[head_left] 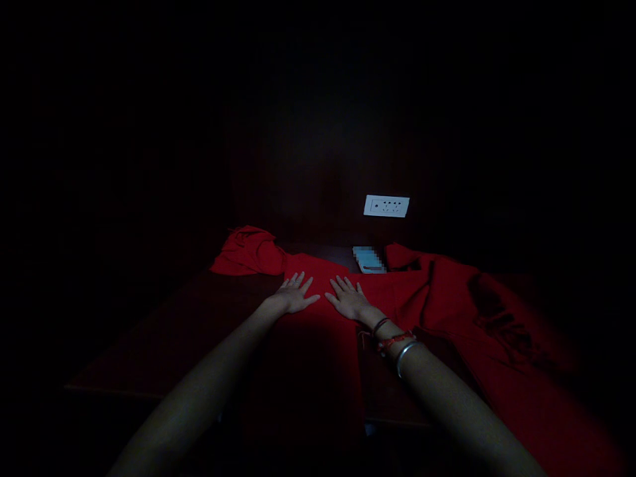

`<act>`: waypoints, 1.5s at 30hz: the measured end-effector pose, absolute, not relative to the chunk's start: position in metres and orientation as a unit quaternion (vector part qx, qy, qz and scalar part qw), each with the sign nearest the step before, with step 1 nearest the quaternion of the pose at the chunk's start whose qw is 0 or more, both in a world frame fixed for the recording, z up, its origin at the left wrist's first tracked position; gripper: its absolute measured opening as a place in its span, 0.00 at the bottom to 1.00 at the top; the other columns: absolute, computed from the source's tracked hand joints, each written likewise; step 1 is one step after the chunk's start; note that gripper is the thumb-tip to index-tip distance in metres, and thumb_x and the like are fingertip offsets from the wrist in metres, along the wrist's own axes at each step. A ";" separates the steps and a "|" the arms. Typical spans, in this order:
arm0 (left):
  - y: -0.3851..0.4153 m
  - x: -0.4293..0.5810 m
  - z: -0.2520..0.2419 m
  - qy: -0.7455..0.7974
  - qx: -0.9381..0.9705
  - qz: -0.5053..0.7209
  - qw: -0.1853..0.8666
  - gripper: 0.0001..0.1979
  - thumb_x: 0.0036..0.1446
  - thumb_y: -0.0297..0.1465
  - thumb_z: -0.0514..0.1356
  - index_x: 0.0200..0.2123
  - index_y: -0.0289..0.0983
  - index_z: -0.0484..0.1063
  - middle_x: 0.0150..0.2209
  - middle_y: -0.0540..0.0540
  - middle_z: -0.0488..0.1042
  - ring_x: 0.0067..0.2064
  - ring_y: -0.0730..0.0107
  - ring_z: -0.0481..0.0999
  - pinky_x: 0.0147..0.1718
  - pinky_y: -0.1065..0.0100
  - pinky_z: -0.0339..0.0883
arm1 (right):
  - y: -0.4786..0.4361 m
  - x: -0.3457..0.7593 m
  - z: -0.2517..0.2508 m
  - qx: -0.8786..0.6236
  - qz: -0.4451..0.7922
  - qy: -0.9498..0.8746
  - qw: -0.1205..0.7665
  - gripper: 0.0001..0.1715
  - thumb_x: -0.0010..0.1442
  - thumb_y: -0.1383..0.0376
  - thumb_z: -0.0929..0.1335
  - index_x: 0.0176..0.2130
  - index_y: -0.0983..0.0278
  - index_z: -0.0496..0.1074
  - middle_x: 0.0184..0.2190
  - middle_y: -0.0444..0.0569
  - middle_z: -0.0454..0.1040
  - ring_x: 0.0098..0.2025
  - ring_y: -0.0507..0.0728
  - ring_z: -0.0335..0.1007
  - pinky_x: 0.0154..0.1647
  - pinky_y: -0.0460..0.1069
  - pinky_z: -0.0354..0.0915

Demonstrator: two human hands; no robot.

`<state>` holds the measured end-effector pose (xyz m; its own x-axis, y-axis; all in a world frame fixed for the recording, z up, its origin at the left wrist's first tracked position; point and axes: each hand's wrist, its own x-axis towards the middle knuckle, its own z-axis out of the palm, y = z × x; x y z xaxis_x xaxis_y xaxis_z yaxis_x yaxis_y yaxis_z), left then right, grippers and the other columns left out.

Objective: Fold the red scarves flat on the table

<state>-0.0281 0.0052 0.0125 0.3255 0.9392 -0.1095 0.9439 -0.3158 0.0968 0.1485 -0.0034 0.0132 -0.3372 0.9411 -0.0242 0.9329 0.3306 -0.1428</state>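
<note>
My left hand (294, 295) and right hand (350, 299) lie flat, fingers spread, gripping nothing, side by side on the red cloth (318, 331), whose bulk runs away beyond my right hand across the counter (163, 331).

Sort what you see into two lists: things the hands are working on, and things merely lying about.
In hand:
left hand, flat on the red cloth
right hand, flat on it too

Lying about:
wall socket
pale blue item
dark table
</note>
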 end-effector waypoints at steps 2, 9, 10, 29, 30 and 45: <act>0.004 -0.028 0.014 0.581 0.810 -0.018 0.073 0.39 0.50 0.54 0.36 0.59 0.36 0.38 0.60 0.40 0.33 0.59 0.55 0.33 0.53 0.55 0.38 | -0.003 0.157 0.007 -0.575 0.068 -0.815 0.016 0.37 0.57 0.48 0.44 0.59 0.64 0.39 0.60 0.49 0.36 0.60 0.58 0.28 0.56 0.59 0.33; 0.001 -0.025 0.019 0.587 0.806 -0.026 0.079 0.39 0.50 0.54 0.37 0.59 0.35 0.39 0.60 0.40 0.34 0.59 0.54 0.34 0.53 0.55 0.37 | -0.012 0.208 0.009 -0.606 0.059 -0.793 -0.026 0.40 0.56 0.46 0.45 0.59 0.68 0.40 0.60 0.53 0.36 0.60 0.57 0.29 0.57 0.56 0.35; 0.001 -0.024 0.019 0.585 0.807 -0.026 0.079 0.39 0.50 0.54 0.37 0.59 0.34 0.39 0.60 0.39 0.34 0.59 0.54 0.34 0.54 0.55 0.37 | -0.012 0.208 0.012 -0.610 0.059 -0.790 -0.027 0.41 0.56 0.46 0.46 0.59 0.69 0.41 0.60 0.55 0.37 0.60 0.58 0.29 0.57 0.56 0.35; 0.004 -0.026 0.017 0.629 0.773 -0.033 0.076 0.48 0.42 0.61 0.36 0.59 0.33 0.37 0.59 0.36 0.32 0.59 0.48 0.33 0.53 0.55 0.38 | -0.005 0.197 0.006 -0.613 0.057 -0.788 -0.008 0.42 0.56 0.46 0.45 0.59 0.70 0.40 0.60 0.55 0.36 0.60 0.57 0.29 0.57 0.54 0.34; 0.003 -0.026 0.017 0.632 0.771 -0.032 0.073 0.48 0.42 0.60 0.36 0.59 0.33 0.38 0.59 0.36 0.32 0.59 0.48 0.33 0.53 0.55 0.38 | -0.006 0.197 0.010 -0.617 0.056 -0.785 -0.013 0.42 0.56 0.46 0.45 0.59 0.71 0.40 0.60 0.55 0.36 0.60 0.57 0.30 0.57 0.54 0.35; 0.004 -0.027 0.013 0.592 0.803 -0.024 0.055 0.40 0.50 0.54 0.36 0.59 0.33 0.38 0.60 0.37 0.34 0.59 0.54 0.33 0.54 0.58 0.37 | -0.023 0.181 0.004 -0.571 0.076 -0.818 0.012 0.40 0.55 0.45 0.45 0.59 0.64 0.39 0.60 0.49 0.35 0.60 0.57 0.28 0.57 0.56 0.32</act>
